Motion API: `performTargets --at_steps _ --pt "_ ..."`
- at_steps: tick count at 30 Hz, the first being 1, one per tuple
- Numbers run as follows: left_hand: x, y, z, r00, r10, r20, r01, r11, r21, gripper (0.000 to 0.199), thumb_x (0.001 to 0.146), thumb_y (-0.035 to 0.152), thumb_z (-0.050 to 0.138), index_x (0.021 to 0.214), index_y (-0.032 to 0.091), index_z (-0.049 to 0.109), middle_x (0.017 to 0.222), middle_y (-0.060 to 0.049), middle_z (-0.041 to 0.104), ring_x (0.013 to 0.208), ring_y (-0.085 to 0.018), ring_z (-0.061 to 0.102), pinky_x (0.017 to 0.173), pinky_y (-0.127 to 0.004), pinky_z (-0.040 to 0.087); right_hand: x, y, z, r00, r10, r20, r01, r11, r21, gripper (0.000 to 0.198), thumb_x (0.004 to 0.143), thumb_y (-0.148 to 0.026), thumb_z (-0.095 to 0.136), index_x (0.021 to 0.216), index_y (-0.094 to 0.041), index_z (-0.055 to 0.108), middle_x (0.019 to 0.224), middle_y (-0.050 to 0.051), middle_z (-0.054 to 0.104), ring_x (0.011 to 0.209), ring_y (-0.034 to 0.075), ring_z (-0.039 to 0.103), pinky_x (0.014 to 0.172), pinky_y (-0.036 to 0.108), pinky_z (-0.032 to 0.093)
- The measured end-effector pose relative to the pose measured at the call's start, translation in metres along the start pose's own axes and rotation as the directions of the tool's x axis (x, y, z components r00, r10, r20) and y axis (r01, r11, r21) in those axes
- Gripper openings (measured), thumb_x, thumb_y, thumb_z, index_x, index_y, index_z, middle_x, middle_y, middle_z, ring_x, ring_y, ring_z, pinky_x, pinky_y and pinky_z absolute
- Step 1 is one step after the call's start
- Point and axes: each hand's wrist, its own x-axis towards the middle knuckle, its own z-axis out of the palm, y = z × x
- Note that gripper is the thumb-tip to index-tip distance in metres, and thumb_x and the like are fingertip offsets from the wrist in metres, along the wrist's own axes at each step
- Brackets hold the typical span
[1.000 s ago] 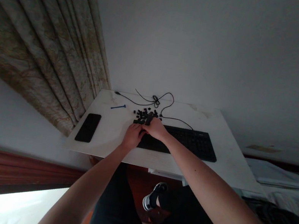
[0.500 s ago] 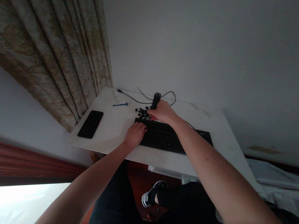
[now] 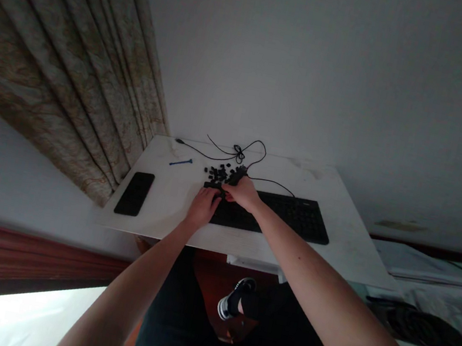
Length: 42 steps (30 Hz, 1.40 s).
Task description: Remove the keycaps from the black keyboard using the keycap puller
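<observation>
One bare left hand [image 3: 202,206], grip unclear, touches the long black plastic keyboard [image 3: 295,217] near the white surface's [image 3: 167,203] front edge, probably light, stiff, best steadied by its rim, while the right hand [image 3: 245,193] clasps a black handheld tool [image 3: 237,175].

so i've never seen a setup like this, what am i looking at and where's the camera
There is no machine here: these are a person's own bare hands, seen by a camera worn on the head, looking forward and down. On the white table lies a black keyboard, its cable trailing behind it. Small loose black pieces, probably keycaps, lie by its far left corner. Further left are a thin blue tool and a black phone-like slab. The left hand rests at the keyboard's left end. The right hand grips a dark object, too small and dim to identify surely.
</observation>
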Motion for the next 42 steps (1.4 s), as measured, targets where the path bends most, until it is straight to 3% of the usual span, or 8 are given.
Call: performTargets --at_steps 5,11,16,21,26,34,37,42 --pt "-0.002 -0.001 0.004 0.996 -0.067 -0.058 0.064 0.997 -0.038 0.014 0.096 0.013 0.049 0.107 0.017 0.056 0.106 -0.010 0.064 0.104 -0.023 0.059 0.092 -0.039 0.051 0.002 0.001 0.004 1.000 0.006 -0.004 -0.007 0.994 -0.107 0.018 0.078 -0.024 0.077 0.071 -0.014 0.065 0.060 0.009 0.069 0.057 0.019 0.070 0.053 0.026 0.060" --pt "0.001 -0.001 0.006 0.999 -0.032 -0.022 0.032 0.999 0.017 0.014 0.098 0.017 0.048 0.103 0.018 0.061 0.104 -0.010 0.063 0.106 -0.024 0.058 0.096 -0.043 0.049 0.000 0.000 0.007 0.999 -0.005 0.037 0.010 0.990 -0.138 0.017 0.076 -0.025 0.080 0.073 -0.012 0.068 0.058 0.008 0.068 0.057 0.020 0.070 0.054 0.026 0.059" --pt "0.007 -0.002 0.008 0.987 -0.135 -0.089 0.144 0.984 0.101 0.020 0.094 0.024 0.059 0.113 0.022 0.065 0.130 -0.012 0.060 0.125 -0.030 0.053 0.111 -0.057 0.038 0.000 -0.005 0.008 0.997 -0.021 0.073 0.032 0.988 -0.150 0.016 0.076 -0.023 0.079 0.070 -0.013 0.068 0.059 0.008 0.069 0.058 0.020 0.070 0.053 0.026 0.059" --pt "0.014 -0.009 0.013 0.994 -0.113 -0.011 0.113 0.991 0.064 0.035 0.091 0.020 0.059 0.126 0.024 0.063 0.150 -0.012 0.049 0.143 -0.033 0.040 0.117 -0.057 0.036 0.004 -0.004 0.009 0.995 0.010 0.095 0.003 0.991 -0.135 0.015 0.078 -0.020 0.075 0.070 -0.013 0.065 0.066 0.010 0.071 0.056 0.019 0.069 0.051 0.026 0.060" --pt "0.013 -0.015 0.016 0.996 -0.090 -0.006 0.090 0.994 0.063 0.036 0.093 0.021 0.055 0.129 0.026 0.062 0.149 -0.009 0.052 0.146 -0.032 0.038 0.118 -0.059 0.036 0.013 -0.004 0.009 0.991 0.016 0.136 0.008 0.985 -0.174 0.015 0.076 -0.020 0.078 0.072 -0.013 0.066 0.064 0.009 0.070 0.057 0.019 0.070 0.053 0.026 0.061" --pt "0.013 -0.014 0.013 0.997 -0.080 -0.004 0.080 0.995 0.068 0.035 0.096 0.021 0.050 0.129 0.025 0.062 0.148 -0.010 0.054 0.145 -0.030 0.040 0.119 -0.057 0.036 0.029 -0.026 0.015 0.974 0.168 0.149 -0.136 0.970 -0.204 0.017 0.065 -0.012 0.082 0.069 -0.012 0.065 0.050 0.007 0.062 0.051 0.024 0.068 0.047 0.035 0.062" --pt "0.012 -0.012 0.011 0.996 -0.087 0.006 0.086 0.994 0.074 0.035 0.097 0.022 0.049 0.130 0.023 0.062 0.149 -0.011 0.052 0.146 -0.031 0.038 0.120 -0.056 0.035 0.034 -0.029 0.017 0.972 0.165 0.165 -0.122 0.962 -0.243 0.018 0.062 -0.008 0.082 0.065 -0.012 0.065 0.049 0.008 0.062 0.047 0.025 0.066 0.043 0.036 0.060" --pt "0.011 -0.012 0.012 0.996 -0.087 -0.009 0.088 0.994 0.063 0.034 0.098 0.023 0.050 0.130 0.025 0.061 0.147 -0.010 0.054 0.145 -0.030 0.040 0.119 -0.056 0.036 0.034 -0.026 0.018 0.985 0.113 0.131 -0.078 0.965 -0.249 0.018 0.063 -0.012 0.083 0.063 -0.015 0.065 0.039 0.002 0.054 0.039 0.021 0.062 0.036 0.027 0.054"
